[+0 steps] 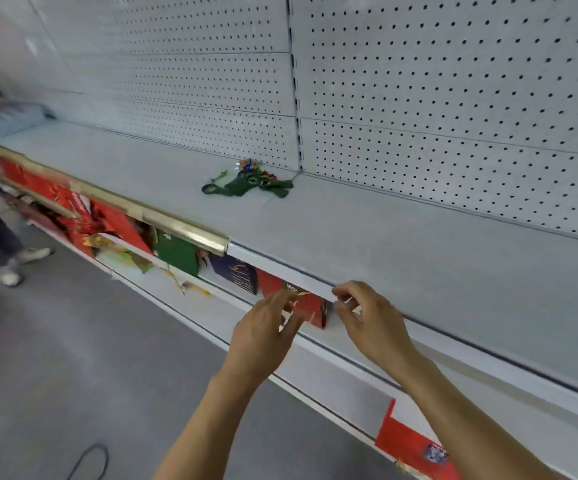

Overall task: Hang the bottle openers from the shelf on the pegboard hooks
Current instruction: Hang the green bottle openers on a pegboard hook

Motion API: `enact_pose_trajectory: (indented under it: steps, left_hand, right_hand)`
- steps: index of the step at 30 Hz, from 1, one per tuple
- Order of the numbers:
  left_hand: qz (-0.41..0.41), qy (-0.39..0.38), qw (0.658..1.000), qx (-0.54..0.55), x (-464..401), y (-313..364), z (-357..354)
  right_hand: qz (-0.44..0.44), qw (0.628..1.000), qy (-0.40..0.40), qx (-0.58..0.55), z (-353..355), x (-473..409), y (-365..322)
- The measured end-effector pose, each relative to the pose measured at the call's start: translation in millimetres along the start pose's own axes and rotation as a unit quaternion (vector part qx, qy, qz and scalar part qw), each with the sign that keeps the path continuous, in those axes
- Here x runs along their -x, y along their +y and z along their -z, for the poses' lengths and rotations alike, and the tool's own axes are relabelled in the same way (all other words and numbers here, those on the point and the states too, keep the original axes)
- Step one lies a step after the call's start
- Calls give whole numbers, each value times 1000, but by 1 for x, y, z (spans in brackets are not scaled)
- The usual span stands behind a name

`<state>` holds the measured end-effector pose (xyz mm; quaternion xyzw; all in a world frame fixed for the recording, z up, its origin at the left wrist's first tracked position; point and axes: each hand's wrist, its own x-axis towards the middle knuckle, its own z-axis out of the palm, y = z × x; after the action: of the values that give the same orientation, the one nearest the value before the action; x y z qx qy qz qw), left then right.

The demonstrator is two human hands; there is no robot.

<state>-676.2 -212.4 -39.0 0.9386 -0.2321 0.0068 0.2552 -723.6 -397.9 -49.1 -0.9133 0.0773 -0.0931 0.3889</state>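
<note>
While we look down along the aisle, the white perforated metal pegboard fills the upper part of the view as the back wall of the unit, its rows of small holes bare where we can see them. Below it runs the long pale grey metal shelf, with a gold-coloured trim strip along the left stretch of its front edge. Under the shelf we see red, green and dark blue printed boxes on a lower level. At the far left, a second person's legs in dark trousers and white shoes stand blurred on the grey floor.

Our left hand and right hand are raised side by side just in front of the shelf's front edge, apart from each other. Both have the fingers loosely curled, thumbs near fingertips; we cannot tell whether either one is pinching anything small.

A small heap of dark green bottle openers lies on the shelf close to the pegboard's foot, well away from both hands.
</note>
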Motion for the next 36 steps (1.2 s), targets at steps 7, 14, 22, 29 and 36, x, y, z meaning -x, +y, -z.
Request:
enact_pose_trajectory:
  steps: [7, 14, 22, 29, 36]
  left_hand:
    - [34, 12, 999, 35, -87, -70, 24]
    - [64, -4, 995, 76, -210, -132, 46]
    - [8, -40, 990, -134, -360, -191, 17]
    - [64, -26, 978, -197, -422, -213, 0]
    - [44, -58, 970, -233, -438, -205, 8]
  right_hand:
    - [9, 1000, -22, 15, -35, -116, -28]
    - [-2, 999, -43, 29, -73, -257, -31]
    - [-10, 993, -31, 111, -105, -397, -12]
    - [-29, 963, -89, 254, -125, -452, 5]
    - [-1, 961, -62, 269, -131, -447, 4]
